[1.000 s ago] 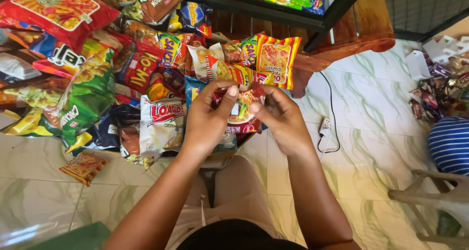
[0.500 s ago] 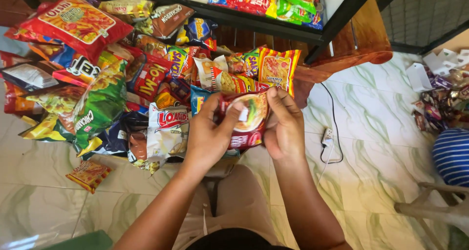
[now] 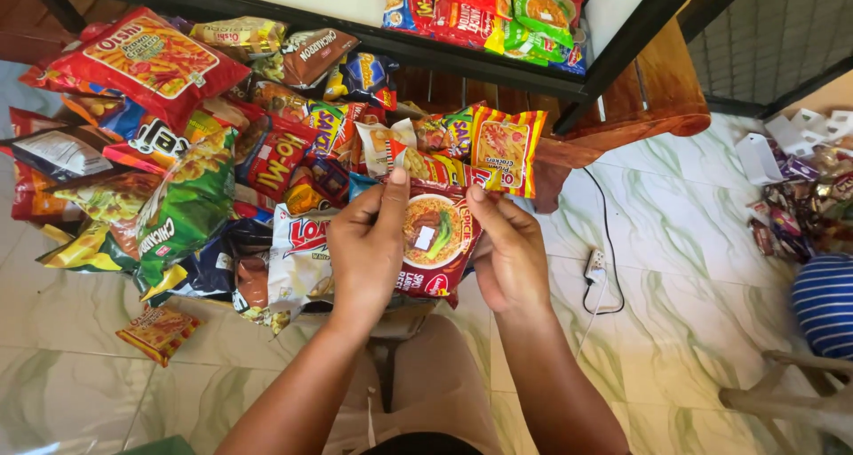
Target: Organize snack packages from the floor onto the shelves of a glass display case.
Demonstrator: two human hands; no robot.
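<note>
Both hands, left hand (image 3: 366, 255) and right hand (image 3: 511, 259), have fingers clamped on a red instant noodle packet (image 3: 437, 242) (held mid-frame); snack bags (image 3: 178, 206) sprawl at ten o'clock.

1. A heap of snack bags (image 3: 204, 153) covers the floor on the left; among them are a large red bag (image 3: 147, 59) and a green bag (image 3: 182, 211).
2. A small orange packet (image 3: 158, 332) lies apart on the tiled floor (image 3: 693, 268).
3. A black shelf (image 3: 498, 64) holds more packets (image 3: 498, 11).
4. A white power strip (image 3: 595, 261) with a black cable (image 3: 609, 215) lies on the right.
5. A blue striped object (image 3: 822, 304) sits at the far right.
</note>
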